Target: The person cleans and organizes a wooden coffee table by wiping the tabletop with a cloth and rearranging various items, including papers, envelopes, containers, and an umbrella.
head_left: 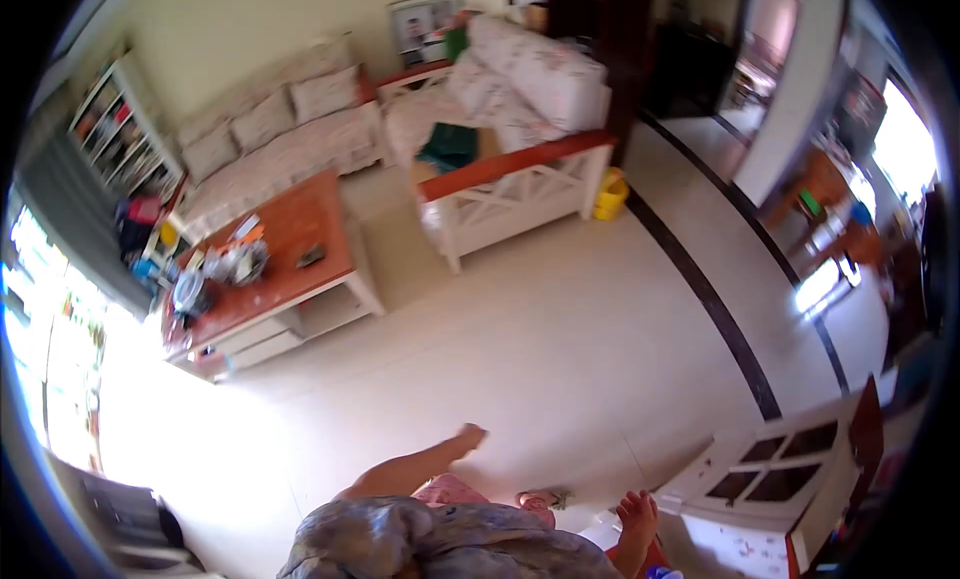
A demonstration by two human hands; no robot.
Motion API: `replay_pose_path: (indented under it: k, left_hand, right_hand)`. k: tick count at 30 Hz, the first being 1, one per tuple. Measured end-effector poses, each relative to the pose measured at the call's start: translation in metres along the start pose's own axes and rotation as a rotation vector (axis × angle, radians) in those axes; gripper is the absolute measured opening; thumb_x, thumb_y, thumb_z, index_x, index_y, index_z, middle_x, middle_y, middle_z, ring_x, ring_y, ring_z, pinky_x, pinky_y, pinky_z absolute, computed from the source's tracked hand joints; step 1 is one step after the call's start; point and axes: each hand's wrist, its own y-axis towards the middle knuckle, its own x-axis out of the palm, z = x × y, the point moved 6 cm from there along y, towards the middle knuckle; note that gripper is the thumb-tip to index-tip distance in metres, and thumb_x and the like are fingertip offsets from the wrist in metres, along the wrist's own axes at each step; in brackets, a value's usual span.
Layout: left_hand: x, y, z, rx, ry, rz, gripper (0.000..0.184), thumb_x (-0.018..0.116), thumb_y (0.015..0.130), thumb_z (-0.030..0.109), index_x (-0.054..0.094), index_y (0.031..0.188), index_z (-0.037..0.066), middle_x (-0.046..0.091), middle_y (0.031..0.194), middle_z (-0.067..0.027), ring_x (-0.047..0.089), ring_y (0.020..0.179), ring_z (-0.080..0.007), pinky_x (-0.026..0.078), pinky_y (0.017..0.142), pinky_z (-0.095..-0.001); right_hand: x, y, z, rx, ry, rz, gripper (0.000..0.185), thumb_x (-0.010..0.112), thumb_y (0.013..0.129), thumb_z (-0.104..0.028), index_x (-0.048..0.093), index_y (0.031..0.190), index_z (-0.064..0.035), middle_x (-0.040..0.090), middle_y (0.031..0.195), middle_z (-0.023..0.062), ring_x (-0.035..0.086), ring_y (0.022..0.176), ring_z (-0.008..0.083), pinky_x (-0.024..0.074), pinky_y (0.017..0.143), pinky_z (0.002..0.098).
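- Patterned shirt (400, 541) fills the bottom edge of my view; pink trousers (452, 491) and a pink shoe (537, 501) show just past it.
- Right hand (637, 514) is raised on a bent forearm, fingers up and a little spread; I see nothing pinched in it; a red thing (656, 556) and a blue-and-purple thing (662, 573) lie nearest, at its wrist side, both too cut off for me to name.
- Left hand (470, 437) reaches out on a long, slanting forearm over bare floor (500, 359); it is blurred, so I cannot tell how its fingers are set, though nothing shows hanging from it.
- No handling is under way, as I judge it; both arms are held apart, and neither hand visibly grasps anything.
- White cabinet (785, 459) with dark panes stands tilted in my view, beside the right hand.
- Coffee table (290, 254), farther off, bears a cluttered heap at one end; a yellow bin (611, 195) stands by the end of a wood-armed seat (525, 184), with green cloth (449, 146) on it.
- Long sofa (290, 149) and a bookshelf (125, 124) line the far side.
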Motion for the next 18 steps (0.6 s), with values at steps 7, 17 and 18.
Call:
replay_pose_path:
  k: [7,17,18]
  left_hand:
    - [0.056,-0.332,-0.191,-1.108,-1.805,0.865,0.023,0.054,0.080,0.011,0.059,0.098,-0.001,0.061,0.074,-0.0071,0.057,0.061,-0.0164,0.048,0.056,-0.0284]
    - [0.196,-0.453,-0.206,-1.207,-2.151,1.017,0.038,0.054,0.084,0.028,0.052,0.115,0.006,0.065,0.094,-0.0097,0.064,0.081,-0.0218,0.044,0.068,-0.0360]
    - [0.206,-0.452,-0.201,-1.166,-2.271,1.085,0.039,0.054,0.085,0.029,0.052,0.116,0.005,0.065,0.097,-0.0103,0.063,0.083,-0.0228,0.044,0.071,-0.0366]
  right_hand:
    - [0.270,-0.040,0.101,0.185,-0.331,-0.374,0.022,0.054,0.090,-0.019,0.054,0.106,-0.0049,0.063,0.086,0.0124,0.061,0.070,0.0202,0.0501,0.058,0.0324]
    - [0.532,-0.152,0.296,0.383,-0.819,-1.085,0.019,0.052,0.092,-0.016,0.056,0.104,-0.0017,0.065,0.089,0.0150,0.064,0.073,0.0211,0.0540,0.064,0.0318]
    - [0.544,-0.154,0.310,0.391,-0.836,-1.091,0.019,0.052,0.092,-0.016,0.056,0.104,-0.0017,0.065,0.089,0.0150,0.064,0.073,0.0211,0.0540,0.064,0.0318]
